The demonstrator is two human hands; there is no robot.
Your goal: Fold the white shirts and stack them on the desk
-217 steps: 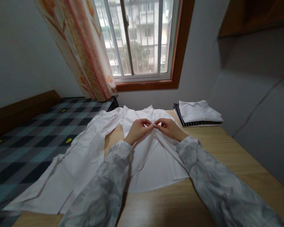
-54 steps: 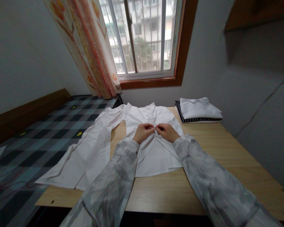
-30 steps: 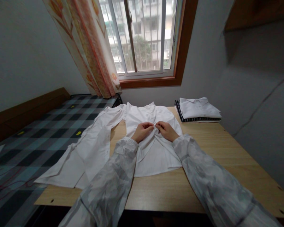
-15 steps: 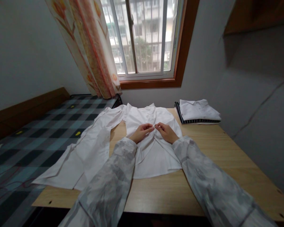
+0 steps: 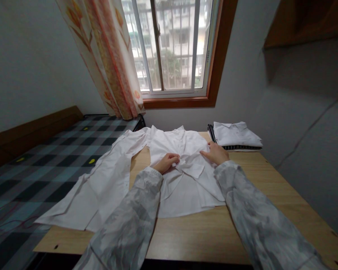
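Here, working two-handed at the front of a white shirt [image 5: 180,140].
Laid out near the middle of the wooden counter [image 5: 186,238], below the window [image 5: 171,67]. Clenching gathered cloth near the midline with the left hand [image 5: 167,162]; with the right hand [image 5: 215,153], nothing visibly grasped, just parted fingers at the shirt's right side, hard to tell whether touching. Judging by the bunching, best to pinch lightly at the left, so as not to press creases in. Better to lift the loose flap [image 5: 195,170] between the hands than drag it over the layers beneath, smoothing outward with flat fingers. Also worth avoiding the folded stack [image 5: 236,135] just beyond the right hand, and not tugging the white cloth [image 5: 101,187] at the left, close by the bed [image 5: 45,165]; impossible to tell whether part of the same shirt.
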